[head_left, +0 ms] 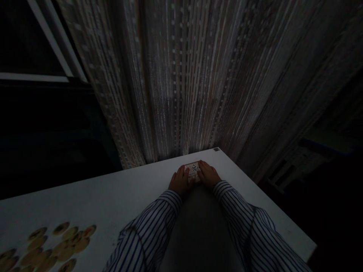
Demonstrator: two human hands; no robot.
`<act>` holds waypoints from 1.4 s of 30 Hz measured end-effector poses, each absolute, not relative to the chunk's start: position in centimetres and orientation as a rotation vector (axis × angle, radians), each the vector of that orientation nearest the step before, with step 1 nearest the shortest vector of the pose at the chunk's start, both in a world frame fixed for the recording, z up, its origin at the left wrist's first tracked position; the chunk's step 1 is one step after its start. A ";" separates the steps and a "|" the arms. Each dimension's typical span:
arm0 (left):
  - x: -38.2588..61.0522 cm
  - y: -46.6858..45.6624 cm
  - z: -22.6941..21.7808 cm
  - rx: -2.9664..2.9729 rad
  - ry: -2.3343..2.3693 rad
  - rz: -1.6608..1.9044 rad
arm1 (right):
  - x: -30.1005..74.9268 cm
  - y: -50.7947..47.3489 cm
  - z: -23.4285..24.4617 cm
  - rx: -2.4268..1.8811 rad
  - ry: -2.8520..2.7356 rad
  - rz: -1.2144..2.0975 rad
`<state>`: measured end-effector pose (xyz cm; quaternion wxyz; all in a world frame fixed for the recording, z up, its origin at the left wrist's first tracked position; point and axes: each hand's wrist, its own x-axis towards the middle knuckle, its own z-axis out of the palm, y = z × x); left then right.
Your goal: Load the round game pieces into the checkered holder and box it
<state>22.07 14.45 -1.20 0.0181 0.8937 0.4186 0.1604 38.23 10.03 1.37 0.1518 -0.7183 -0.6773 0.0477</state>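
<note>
Both my hands rest near the far edge of a white table [107,196], in striped sleeves. Between them lies a small pale card-like object [194,170] with dark marks on it, maybe a stack of cards. My left hand [180,182] curls against its left side with fingers bent. From the right, my right hand [208,174] grips it, with fingers over its top edge. The room is very dim, so details of the object are hard to read.
Several round tan discs [51,245] lie on the table at the lower left. A striped curtain [181,75] hangs right behind the table. A dark window frame [51,41] is at upper left. Beyond the table's right edge stands dark furniture [312,158].
</note>
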 end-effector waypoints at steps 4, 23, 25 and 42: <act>22.0 14.4 -1.3 2.783 1.293 0.531 | 38.2 11.0 1.3 -2.055 -1.991 0.207; 21.5 14.6 -1.5 2.810 1.261 0.565 | 38.3 11.7 0.6 -1.968 -2.027 0.175; 21.4 14.5 -1.5 2.817 1.269 0.566 | 38.3 11.7 0.6 -1.961 -2.030 0.171; 21.0 14.9 -2.0 2.836 1.180 0.641 | 40.4 7.5 -1.5 -1.825 -2.066 0.014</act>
